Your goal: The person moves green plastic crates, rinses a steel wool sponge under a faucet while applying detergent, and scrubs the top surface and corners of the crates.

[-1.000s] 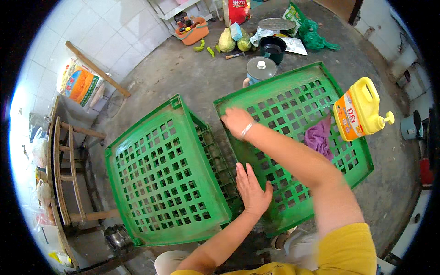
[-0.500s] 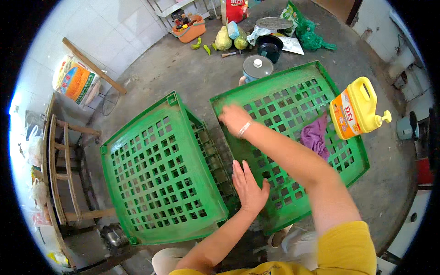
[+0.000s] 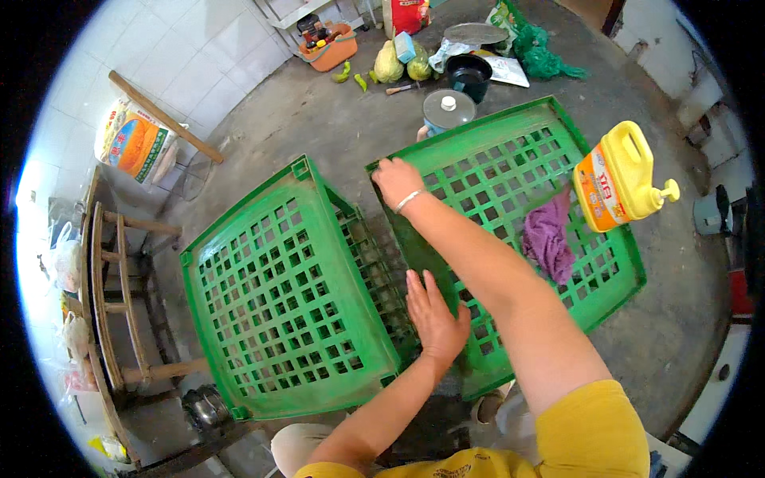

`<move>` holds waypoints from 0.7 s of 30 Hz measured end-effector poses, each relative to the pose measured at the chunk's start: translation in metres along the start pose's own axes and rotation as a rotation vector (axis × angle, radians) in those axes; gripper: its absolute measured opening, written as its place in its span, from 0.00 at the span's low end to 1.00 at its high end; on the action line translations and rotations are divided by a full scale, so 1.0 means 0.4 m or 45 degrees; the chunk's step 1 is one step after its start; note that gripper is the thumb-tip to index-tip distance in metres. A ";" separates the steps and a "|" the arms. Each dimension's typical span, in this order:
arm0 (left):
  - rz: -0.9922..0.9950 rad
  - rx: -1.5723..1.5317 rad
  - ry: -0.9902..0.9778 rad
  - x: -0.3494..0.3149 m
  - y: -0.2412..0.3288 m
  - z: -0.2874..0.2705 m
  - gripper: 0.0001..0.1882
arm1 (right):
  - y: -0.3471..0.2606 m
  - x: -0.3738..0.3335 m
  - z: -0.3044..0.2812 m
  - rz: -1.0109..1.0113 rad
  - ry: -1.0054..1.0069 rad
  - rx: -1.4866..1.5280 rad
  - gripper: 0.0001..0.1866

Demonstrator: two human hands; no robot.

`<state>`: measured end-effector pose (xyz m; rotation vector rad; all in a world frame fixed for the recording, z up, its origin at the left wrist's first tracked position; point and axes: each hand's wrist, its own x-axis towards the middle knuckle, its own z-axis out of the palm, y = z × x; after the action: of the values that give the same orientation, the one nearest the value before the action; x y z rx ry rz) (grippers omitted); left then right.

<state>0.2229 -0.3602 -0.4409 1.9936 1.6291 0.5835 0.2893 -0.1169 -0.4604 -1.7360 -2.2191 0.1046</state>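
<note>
Two green lattice plastic crates lie bottom-up side by side on a concrete floor. My right hand (image 3: pixel 396 182), a bangle on its wrist, grips the far left corner of the right crate (image 3: pixel 510 159), fingers curled over its edge. My left hand (image 3: pixel 434 315) lies flat with fingers together on the near left edge of that crate, at the gap beside the left crate (image 3: pixel 279 303). A purple cloth (image 3: pixel 548 237) and a yellow pump bottle (image 3: pixel 621 177) rest on the right crate's far right part.
Beyond the crates stand a lidded pot (image 3: pixel 448 109), a dark bucket (image 3: pixel 468 73), gourds (image 3: pixel 389 62), an orange basket (image 3: pixel 327 46) and a green bag (image 3: pixel 542 48). A wooden stick (image 3: pixel 163 115) and a sack (image 3: pixel 131 143) lean at the tiled wall. A wooden rack (image 3: pixel 119 295) stands left.
Both hands keep their places on the right crate. Only the view has shifted slightly.
</note>
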 end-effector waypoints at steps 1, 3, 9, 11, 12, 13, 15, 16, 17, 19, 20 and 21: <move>-0.012 -0.013 -0.017 0.008 0.000 -0.006 0.43 | 0.015 -0.045 -0.006 -0.057 -0.051 0.021 0.07; -0.027 0.001 0.016 0.007 -0.011 -0.003 0.43 | 0.005 -0.164 -0.034 -0.213 -0.221 0.041 0.07; -0.026 -0.071 0.068 0.002 -0.020 -0.003 0.44 | -0.009 -0.368 -0.100 -0.392 -0.204 0.248 0.10; -0.018 -0.080 0.062 0.005 -0.023 -0.002 0.43 | 0.002 -0.279 -0.052 -0.287 -0.119 0.061 0.11; -0.024 -0.072 0.052 0.010 -0.021 -0.005 0.43 | 0.012 -0.210 -0.041 -0.202 -0.070 0.001 0.11; -0.026 -0.059 0.036 0.009 -0.016 -0.001 0.43 | 0.035 -0.134 -0.021 -0.087 -0.026 -0.089 0.11; 0.029 -0.063 0.026 0.005 0.003 -0.004 0.41 | 0.086 -0.022 -0.005 0.042 0.138 -0.161 0.08; 0.043 -0.033 0.040 0.008 -0.006 -0.005 0.41 | 0.076 0.004 -0.004 0.047 0.156 -0.126 0.07; 0.047 -0.030 0.048 0.007 -0.007 0.002 0.41 | 0.072 0.013 -0.007 0.048 0.153 -0.112 0.07; 0.033 -0.026 0.051 -0.011 -0.016 -0.001 0.41 | 0.045 -0.009 -0.004 0.094 0.097 -0.120 0.08; 0.023 -0.011 0.057 -0.007 -0.010 0.003 0.41 | 0.045 -0.029 -0.014 0.075 0.037 -0.151 0.08; 0.005 0.006 0.057 -0.012 -0.015 0.003 0.41 | 0.031 -0.066 -0.020 0.058 -0.030 -0.177 0.08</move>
<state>0.2181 -0.3639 -0.4458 2.0013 1.6547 0.6308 0.3088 -0.1402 -0.4615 -1.8671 -2.2524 -0.0197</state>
